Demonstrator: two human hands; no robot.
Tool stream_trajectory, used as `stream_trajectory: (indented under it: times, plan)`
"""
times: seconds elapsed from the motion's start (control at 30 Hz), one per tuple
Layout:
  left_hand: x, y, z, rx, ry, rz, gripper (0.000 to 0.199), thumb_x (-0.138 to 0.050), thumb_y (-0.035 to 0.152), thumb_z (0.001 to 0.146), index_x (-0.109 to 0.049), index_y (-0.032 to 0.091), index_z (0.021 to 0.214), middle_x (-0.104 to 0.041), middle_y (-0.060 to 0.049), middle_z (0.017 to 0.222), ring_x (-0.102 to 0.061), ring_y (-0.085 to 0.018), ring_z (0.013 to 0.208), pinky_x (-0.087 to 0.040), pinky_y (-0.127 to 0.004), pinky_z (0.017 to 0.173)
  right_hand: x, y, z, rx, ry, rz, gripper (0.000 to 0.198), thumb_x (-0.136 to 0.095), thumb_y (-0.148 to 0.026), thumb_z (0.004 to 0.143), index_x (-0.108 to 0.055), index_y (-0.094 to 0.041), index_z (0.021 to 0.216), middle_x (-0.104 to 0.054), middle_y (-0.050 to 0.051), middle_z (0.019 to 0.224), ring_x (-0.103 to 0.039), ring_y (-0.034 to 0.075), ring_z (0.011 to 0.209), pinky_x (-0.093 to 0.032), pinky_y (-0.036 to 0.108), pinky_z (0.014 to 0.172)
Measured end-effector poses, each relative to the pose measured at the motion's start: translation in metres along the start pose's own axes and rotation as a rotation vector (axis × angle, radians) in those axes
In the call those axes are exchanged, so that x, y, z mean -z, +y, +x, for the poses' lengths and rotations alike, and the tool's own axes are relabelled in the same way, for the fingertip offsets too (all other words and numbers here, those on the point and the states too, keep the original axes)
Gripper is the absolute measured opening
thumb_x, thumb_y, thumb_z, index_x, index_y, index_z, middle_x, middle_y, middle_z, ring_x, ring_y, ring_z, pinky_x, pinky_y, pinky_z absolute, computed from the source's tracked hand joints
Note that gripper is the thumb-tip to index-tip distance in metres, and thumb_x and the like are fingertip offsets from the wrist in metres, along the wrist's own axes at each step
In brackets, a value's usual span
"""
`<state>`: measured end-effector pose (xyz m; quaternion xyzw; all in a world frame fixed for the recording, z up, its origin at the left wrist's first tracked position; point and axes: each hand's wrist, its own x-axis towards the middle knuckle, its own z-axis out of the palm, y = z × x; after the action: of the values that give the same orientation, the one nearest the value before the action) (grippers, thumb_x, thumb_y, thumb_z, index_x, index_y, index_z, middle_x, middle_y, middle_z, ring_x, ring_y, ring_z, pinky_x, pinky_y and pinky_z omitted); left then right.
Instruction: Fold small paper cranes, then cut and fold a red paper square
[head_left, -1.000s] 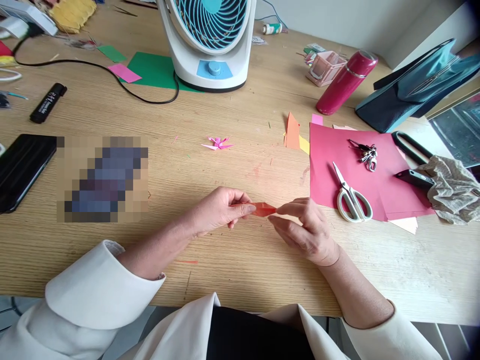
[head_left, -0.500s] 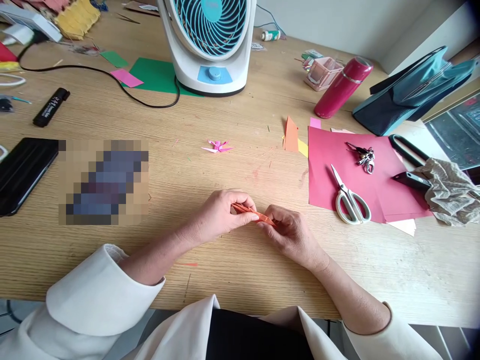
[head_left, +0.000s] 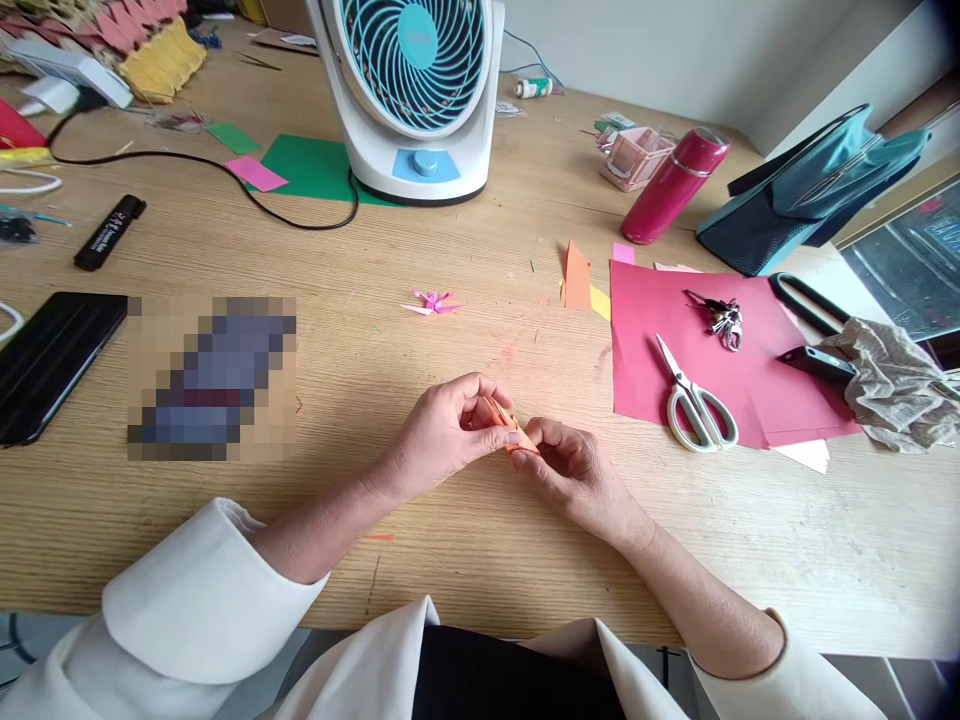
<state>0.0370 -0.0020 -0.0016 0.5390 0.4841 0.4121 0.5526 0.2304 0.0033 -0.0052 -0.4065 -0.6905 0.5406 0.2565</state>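
Note:
A small folded orange paper (head_left: 523,440) is pinched between my two hands above the front middle of the table. My left hand (head_left: 450,428) has its thumb on the near face and its fingers behind the upper left part. At the lower right end, my right hand (head_left: 581,475) grips the paper between thumb and curled fingers. Parts of the folds are hidden by the fingers. Beyond my hands lies a pink folded paper crane (head_left: 433,302) on the wood. A thin orange paper scrap (head_left: 380,537) rests below my left wrist.
White-handled scissors (head_left: 697,410) and keys (head_left: 724,320) lie on red paper (head_left: 645,350) at right. Behind stand a fan (head_left: 420,120), a red flask (head_left: 675,185) and a teal bag (head_left: 795,210). A black marker (head_left: 110,233) and a black tablet-like object (head_left: 56,360) are at left.
The orange paper has turned between my fingers and shows more of its lighter face. My hands have come slightly closer together. The camera view has shifted a little.

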Motion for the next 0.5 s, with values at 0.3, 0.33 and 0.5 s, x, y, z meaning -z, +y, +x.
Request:
stream_trajectory:
  times: [0.3, 0.33, 0.5]
  plan:
    - [-0.0018, -0.0033, 0.0, 0.04, -0.048, -0.109, 0.027, -0.079, 0.029, 0.074, -0.064, 0.015, 0.092, -0.073, -0.002, 0.074, -0.066, -0.013, 0.066, -0.05, -0.022, 0.062, -0.0028, 0.0031, 0.0004, 0.035, 0.018, 0.058, 0.025, -0.065, -0.035, 0.091, -0.061, -0.017, 0.074, -0.055, -0.001, 0.069, -0.047, 0.011, 0.065, -0.037, 0.024, 0.06]
    - [-0.002, -0.0036, 0.0002, 0.056, -0.055, -0.13, 0.025, -0.079, 0.03, 0.075, -0.066, 0.014, 0.089, -0.071, -0.001, 0.072, -0.063, -0.011, 0.063, -0.048, -0.021, 0.059, -0.0036, 0.0041, 0.0003, 0.042, 0.03, 0.063, 0.025, -0.065, -0.035, 0.092, -0.061, -0.017, 0.074, -0.055, -0.001, 0.069, -0.047, 0.011, 0.064, -0.036, 0.024, 0.06]
    - [-0.0044, -0.0043, -0.0008, 0.111, -0.065, -0.165, 0.02, -0.077, 0.031, 0.076, -0.072, 0.012, 0.074, -0.068, -0.002, 0.069, -0.052, -0.008, 0.057, -0.042, -0.02, 0.052, -0.0076, 0.0069, -0.0003, 0.08, 0.09, 0.002, 0.02, -0.069, -0.027, 0.088, -0.062, -0.017, 0.074, -0.054, -0.002, 0.067, -0.046, 0.01, 0.062, -0.035, 0.024, 0.059]
